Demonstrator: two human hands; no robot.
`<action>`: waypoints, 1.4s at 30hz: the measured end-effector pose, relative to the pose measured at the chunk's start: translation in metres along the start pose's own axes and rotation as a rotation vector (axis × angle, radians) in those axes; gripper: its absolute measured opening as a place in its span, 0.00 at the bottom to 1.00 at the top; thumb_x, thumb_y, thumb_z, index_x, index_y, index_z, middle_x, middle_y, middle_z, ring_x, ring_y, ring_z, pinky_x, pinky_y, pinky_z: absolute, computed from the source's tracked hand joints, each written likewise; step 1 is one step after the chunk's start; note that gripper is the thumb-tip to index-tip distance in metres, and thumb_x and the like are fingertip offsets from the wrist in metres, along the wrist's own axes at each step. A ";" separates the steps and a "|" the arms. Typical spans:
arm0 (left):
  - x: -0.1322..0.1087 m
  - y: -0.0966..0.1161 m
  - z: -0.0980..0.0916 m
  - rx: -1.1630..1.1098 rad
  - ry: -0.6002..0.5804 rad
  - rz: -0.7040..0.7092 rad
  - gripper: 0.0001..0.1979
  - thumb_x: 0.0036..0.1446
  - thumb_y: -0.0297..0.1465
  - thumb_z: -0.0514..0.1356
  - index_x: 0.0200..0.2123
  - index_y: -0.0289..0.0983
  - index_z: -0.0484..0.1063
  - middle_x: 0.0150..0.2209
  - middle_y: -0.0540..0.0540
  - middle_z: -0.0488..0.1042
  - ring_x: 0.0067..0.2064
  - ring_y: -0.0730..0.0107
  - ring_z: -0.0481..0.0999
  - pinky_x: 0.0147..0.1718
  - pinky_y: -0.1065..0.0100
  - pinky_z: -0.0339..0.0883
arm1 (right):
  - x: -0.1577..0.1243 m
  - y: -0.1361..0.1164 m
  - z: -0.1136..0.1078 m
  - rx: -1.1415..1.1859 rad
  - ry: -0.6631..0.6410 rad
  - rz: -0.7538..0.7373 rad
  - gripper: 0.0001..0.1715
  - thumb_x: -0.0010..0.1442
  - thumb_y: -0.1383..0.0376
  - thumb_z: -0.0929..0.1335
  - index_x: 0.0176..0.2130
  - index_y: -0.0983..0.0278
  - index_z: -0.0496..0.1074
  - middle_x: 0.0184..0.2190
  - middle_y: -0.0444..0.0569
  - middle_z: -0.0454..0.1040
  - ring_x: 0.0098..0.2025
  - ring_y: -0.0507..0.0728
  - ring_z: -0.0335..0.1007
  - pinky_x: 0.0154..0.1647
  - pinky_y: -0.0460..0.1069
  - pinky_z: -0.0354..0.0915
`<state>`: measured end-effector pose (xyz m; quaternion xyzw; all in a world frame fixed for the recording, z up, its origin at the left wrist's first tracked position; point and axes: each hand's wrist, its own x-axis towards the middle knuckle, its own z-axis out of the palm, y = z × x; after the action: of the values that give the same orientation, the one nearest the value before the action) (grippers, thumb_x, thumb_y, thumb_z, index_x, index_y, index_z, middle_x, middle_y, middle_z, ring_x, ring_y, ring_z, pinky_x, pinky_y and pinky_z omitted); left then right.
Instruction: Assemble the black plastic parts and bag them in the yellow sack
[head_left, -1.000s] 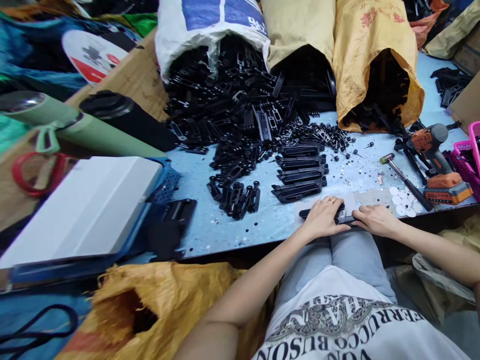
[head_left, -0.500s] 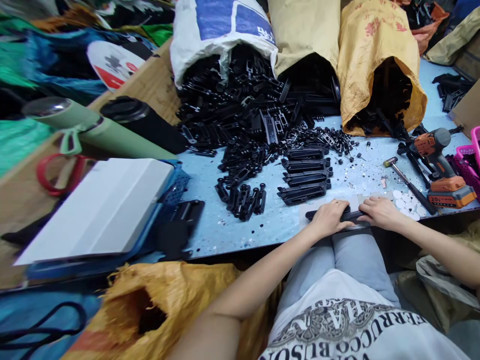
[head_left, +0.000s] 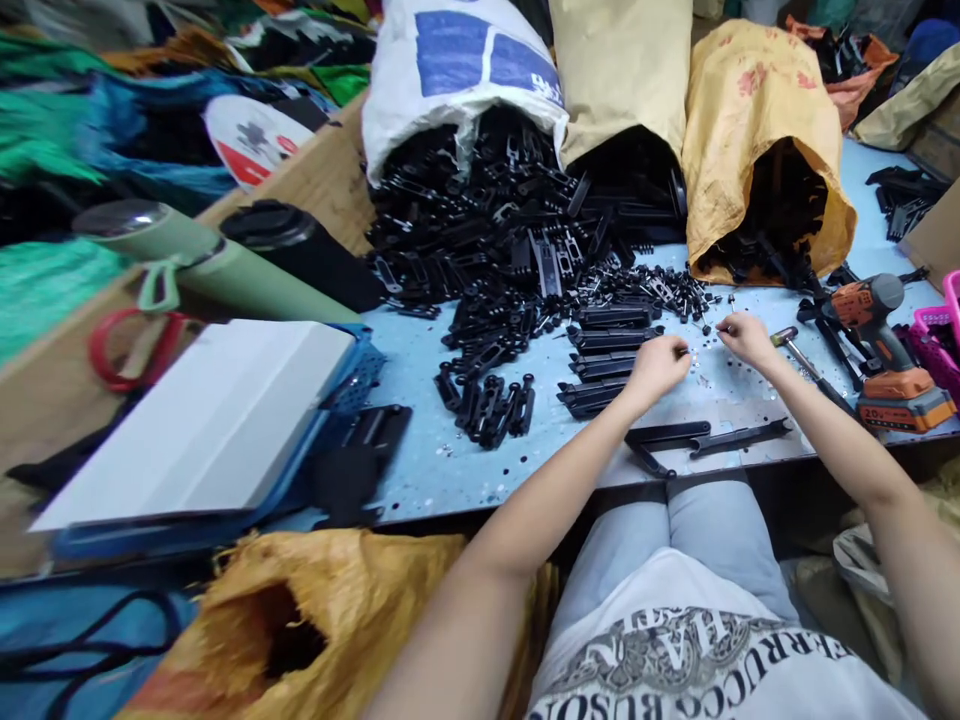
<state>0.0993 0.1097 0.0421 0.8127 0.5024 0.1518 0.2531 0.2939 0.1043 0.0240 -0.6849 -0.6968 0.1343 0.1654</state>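
My left hand reaches over the light blue table, fingers curled in a pinch near small black screws. My right hand is beside it, fingers also pinched over the scattered small parts. What either pinch holds is too small to make out. A long black plastic assembly lies free near the table's front edge, below both hands. A row of stacked black plastic pieces sits just left of my left hand.
Three sacks spill black parts at the back: white, tan, yellow. An orange drill and a hammer lie at right. A white board on a blue crate and a yellow sack are at left.
Both hands let go of the long black assembly at the table's edge and moved forward to the scattered small parts. The assembly now lies free.
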 end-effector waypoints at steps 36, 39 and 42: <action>-0.133 -0.052 0.016 0.091 0.241 0.254 0.16 0.59 0.37 0.54 0.48 0.36 0.69 0.46 0.39 0.71 0.51 0.56 0.67 0.48 0.56 0.60 | -0.126 -0.025 0.029 -0.038 0.047 -0.643 0.14 0.66 0.63 0.59 0.43 0.64 0.71 0.37 0.53 0.73 0.39 0.55 0.69 0.39 0.48 0.65; -0.129 -0.039 0.022 0.252 0.105 0.451 0.21 0.59 0.39 0.54 0.53 0.35 0.65 0.52 0.36 0.68 0.55 0.52 0.64 0.52 0.52 0.54 | -0.134 -0.005 0.031 -0.058 0.041 -0.661 0.22 0.63 0.55 0.62 0.53 0.64 0.65 0.48 0.57 0.70 0.46 0.58 0.67 0.45 0.53 0.64; -0.118 -0.034 0.030 0.291 -0.021 0.516 0.27 0.58 0.43 0.53 0.55 0.31 0.62 0.52 0.33 0.68 0.53 0.50 0.65 0.52 0.52 0.55 | -0.136 0.010 0.031 -0.225 0.051 -0.557 0.35 0.55 0.43 0.64 0.49 0.67 0.69 0.42 0.60 0.72 0.43 0.62 0.68 0.41 0.54 0.63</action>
<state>0.0358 0.0088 -0.0010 0.9429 0.2929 0.1290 0.0922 0.2913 -0.0303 -0.0147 -0.4847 -0.8639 -0.0117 0.1362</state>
